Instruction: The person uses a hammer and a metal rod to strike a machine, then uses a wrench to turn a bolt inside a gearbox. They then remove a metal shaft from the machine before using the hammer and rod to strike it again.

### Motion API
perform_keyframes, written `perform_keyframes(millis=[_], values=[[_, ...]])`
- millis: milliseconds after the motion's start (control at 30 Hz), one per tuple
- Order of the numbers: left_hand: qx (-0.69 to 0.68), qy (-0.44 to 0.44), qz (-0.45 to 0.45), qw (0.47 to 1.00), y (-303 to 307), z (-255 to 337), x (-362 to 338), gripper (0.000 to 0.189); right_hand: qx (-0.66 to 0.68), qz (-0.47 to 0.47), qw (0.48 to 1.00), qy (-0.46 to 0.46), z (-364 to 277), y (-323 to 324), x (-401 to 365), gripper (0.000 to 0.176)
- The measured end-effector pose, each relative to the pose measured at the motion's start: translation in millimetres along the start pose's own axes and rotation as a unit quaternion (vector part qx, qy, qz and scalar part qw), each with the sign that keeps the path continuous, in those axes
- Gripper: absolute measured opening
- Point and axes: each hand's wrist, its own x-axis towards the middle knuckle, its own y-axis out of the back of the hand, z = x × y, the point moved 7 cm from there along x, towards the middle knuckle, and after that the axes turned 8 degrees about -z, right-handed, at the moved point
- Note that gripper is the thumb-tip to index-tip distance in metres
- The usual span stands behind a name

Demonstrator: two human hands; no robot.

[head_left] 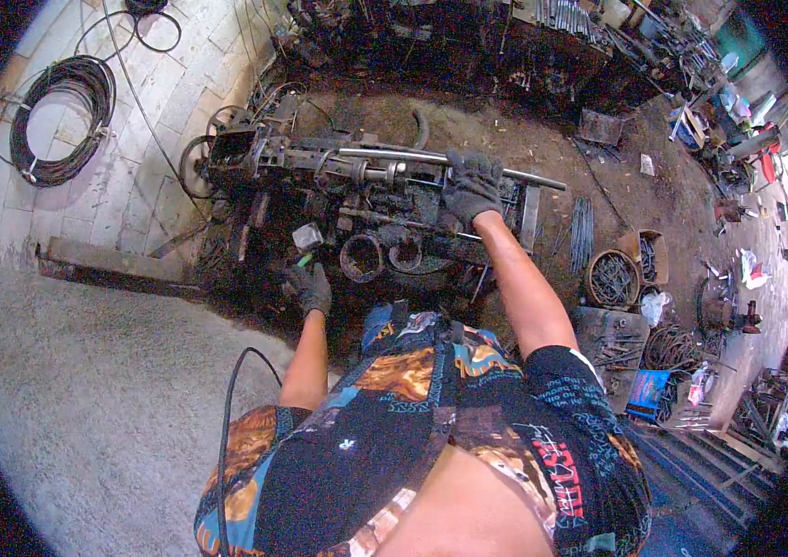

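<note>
Obs., head view.

- Your right hand (473, 186), gloved, is out at full arm's reach. The fingers are wrapped tight around a long steel rod (394, 156). The rod passes through the fist and pokes out a short way past its right side. The longer length runs off to the left of the hand.
- The rod lies along the top of a dark, greasy machine (264, 162), which sits directly under and to the left of that hand.
- Your left hand (312, 288), also gloved, is held lower and closer to your body, left of the right forearm. It is closed on the handle of a hammer (307, 238). The steel head stands just above the fist, and a bit of green handle shows between the head and the glove.
- The hammer head is near the machine's front face. I cannot tell whether it touches.
- Two metal rings (362, 258) hang on the machine just right of the left hand, below the right hand.
- A bundle of thin rods (581, 232) lies right of the right hand. Beyond it are a round basket (591, 269) and a cardboard box (656, 243), both holding metal stock.
- A coil of black cable (59, 121) lies far left of both hands, on the paved floor.
- A black cord (227, 408) arcs up beside your left elbow.
</note>
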Motion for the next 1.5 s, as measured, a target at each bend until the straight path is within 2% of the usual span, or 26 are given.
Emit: perform_keyframes(millis=[100,167,333,400,433,500,567,733,800,933,1000,1067,1133,1233,1300,1333,1400,1433,1500], values=[[-0.03,0.051,0.0,0.998,18.5,27.2,-22.7,0.076,0.018,-0.02,1.0,-0.005,-6.3,15.7,-6.2,0.071],[-0.004,0.038,0.02,0.999,21.5,32.3,-25.9,0.075,0.029,-0.039,0.999,-0.013,-7.6,20.2,-7.7,0.07],[0.113,-0.01,0.107,0.988,-5.9,-10.1,0.5,0.071,-0.01,0.042,0.999,0.025,1.8,-4.2,-3.7,0.067],[0.014,-0.038,0.014,0.999,-0.7,1.1,-0.9,0.069,-0.012,0.022,1.0,0.013,5.1,-7.6,0.4,0.067],[0.014,-0.038,0.014,0.999,6.3,10.9,-8.1,0.069,-0.013,0.002,1.0,0.002,6.8,-10.8,2.3,0.067],[0.093,0.023,0.042,0.994,23.1,32.0,-28.2,0.069,0.001,-0.023,1.0,-0.003,6.8,-6.3,3.6,0.068],[0.088,0.016,0.049,0.995,26.1,36.4,-27.9,0.069,0.014,-0.047,0.999,-0.008,4.5,-4.6,3.5,0.068],[0.072,-0.007,0.081,0.994,-2.9,0.7,-7.8,0.072,-0.005,-0.037,0.999,0.003,0.1,10.5,-2.8,0.069],[0.021,-0.012,0.088,0.996,-2.8,-4.8,-5.1,0.073,-0.004,-0.021,1.0,0.004,0.0,8.2,-4.3,0.068],[0.041,-0.007,0.059,0.997,9.4,15.8,-17.2,0.075,0.0,0.001,1.0,0.002,3.3,1.5,-1.3,0.066],[0.008,0.041,0.027,0.999,14.3,21.6,-22.6,0.075,-0.003,-0.031,0.999,-0.006,-2.6,13.4,-2.6,0.065],[-0.004,0.014,0.052,0.999,11.5,19.4,-20.9,0.076,-0.006,-0.065,0.998,-0.014,-1.9,9.5,-2.4,0.064],[-0.016,-0.013,0.076,0.997,12.4,19.6,-20.5,0.077,-0.027,-0.022,0.999,-0.019,7.9,-9.3,0.7,0.064],[0.014,-0.002,0.052,0.999,12.1,20.4,-17.3,0.077,-0.031,0.014,0.999,-0.014,9.2,-16.5,-1.6,0.064],[0.029,0.04,0.019,0.999,7.6,11.7,-11.9,0.077,-0.015,-0.012,1.0,-0.015,2.9,0.8,-4.9,0.063],[0.029,0.04,0.019,0.999,10.0,9.7,-11.3,0.077,0.001,-0.037,0.999,-0.016,-0.9,9.3,-6.9,0.063],[0.008,0.0,-0.042,0.999,4.2,10.0,-8.6,0.075,0.003,-0.034,0.999,-0.014,-3.8,19.3,-9.7,0.062],[0.008,-0.001,-0.043,0.999,-0.2,10.4,-9.6,0.075,0.005,-0.032,0.999,-0.011,-5.1,21.2,-10.8,0.062],[0.057,0.012,0.094,0.994,-4.3,1.2,-9.7,0.071,0.0,-0.01,1.0,-0.005,-2.8,18.4,-9.3,0.061]])
